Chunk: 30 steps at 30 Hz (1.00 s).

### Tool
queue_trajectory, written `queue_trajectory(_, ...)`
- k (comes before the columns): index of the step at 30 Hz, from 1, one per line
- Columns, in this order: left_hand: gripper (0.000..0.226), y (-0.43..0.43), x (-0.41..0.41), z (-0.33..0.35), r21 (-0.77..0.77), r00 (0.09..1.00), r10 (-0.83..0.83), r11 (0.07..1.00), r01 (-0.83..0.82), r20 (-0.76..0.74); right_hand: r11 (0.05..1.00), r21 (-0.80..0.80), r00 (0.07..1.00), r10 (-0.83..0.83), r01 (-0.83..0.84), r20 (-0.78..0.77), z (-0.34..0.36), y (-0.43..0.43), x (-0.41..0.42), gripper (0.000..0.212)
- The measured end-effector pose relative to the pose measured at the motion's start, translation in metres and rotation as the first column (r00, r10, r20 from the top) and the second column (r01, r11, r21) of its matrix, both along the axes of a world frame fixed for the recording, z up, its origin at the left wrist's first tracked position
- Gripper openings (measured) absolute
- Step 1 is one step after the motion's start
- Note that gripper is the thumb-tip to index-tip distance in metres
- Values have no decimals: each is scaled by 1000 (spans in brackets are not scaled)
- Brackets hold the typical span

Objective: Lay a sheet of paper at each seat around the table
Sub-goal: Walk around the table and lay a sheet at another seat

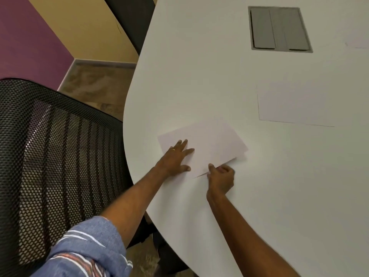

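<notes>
Head view: white table (279, 176), left hand (175, 158) flat on sheet (209, 144), right hand (220, 177) seemingly pinching its edge.

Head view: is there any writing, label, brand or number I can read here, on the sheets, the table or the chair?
None can be read.
Sheet under the hands: blank on the face that shows.
Second sheet: blank.
Third sheet at the far right edge: faint, no print seen.
Grey hatch in the table: no label visible.
Mesh chair: no brand tag in view.
</notes>
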<state>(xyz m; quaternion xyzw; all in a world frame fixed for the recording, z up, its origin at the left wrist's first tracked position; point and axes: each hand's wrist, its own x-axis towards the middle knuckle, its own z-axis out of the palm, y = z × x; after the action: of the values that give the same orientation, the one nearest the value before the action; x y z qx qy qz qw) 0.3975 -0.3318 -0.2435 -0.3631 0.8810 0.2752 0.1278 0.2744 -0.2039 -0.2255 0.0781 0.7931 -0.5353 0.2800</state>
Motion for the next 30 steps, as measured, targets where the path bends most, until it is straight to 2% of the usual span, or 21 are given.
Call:
queue_trajectory(2, 83, 0, 3, -1, 15, 1000, 8, 1000, -8, -20, 998, 36, 962, 49, -41, -267, 5, 1, -5, 56)
queue_trajectory(3, 83, 0, 3, -1, 15, 1000, 6, 1000, -6, -22, 995, 31, 915, 98, -94, -391, 8, 1, -9, 56)
queue_trajectory(5, 86, -3, 2, 0, 18, 1000, 1, 1000, -1, -13, 955, 71, 781, 278, -289, -559, 10, -4, -19, 49)
queue_trajectory(6, 87, -5, 1, 1, 17, 1000, -4, 1000, 4, 0, 904, 133, 693, 399, -406, -600, 6, -8, -25, 47)
queue_trajectory(7, 89, -7, 1, 2, 11, 1000, -13, 1000, 13, 15, 827, 213, 594, 529, -520, -606, 3, -13, -32, 48)
queue_trajectory(9, 90, -10, -1, 3, 0, 999, -26, 1000, 26, 41, 610, 393, 384, 766, -688, -516, -8, -23, -46, 55)
queue_trajectory(11, 91, -14, -3, 5, 16, 999, -25, 1000, 24, 49, 391, 563, 199, 907, -728, -371, -18, -30, -56, 67)
queue_trajectory(13, 91, -17, -3, 7, 33, 999, -17, 999, 15, 48, 269, 654, 97, 953, -707, -287, -26, -32, -62, 75)
queue_trajectory(15, 92, -20, -3, 7, 45, 999, -7, 999, 5, 37, 237, 676, 75, 963, -698, -260, -29, -31, -64, 78)
queue_trajectory(20, 101, -21, -2, 6, 49, 999, -15, 999, 13, 37, 241, 683, 74, 961, -690, -265, -29, -33, -65, 79)
queue_trajectory(30, 99, -18, -7, -5, 71, 998, 59, 996, -59, 5, 199, 674, 54, 972, -711, -231, -27, -45, -71, 79)
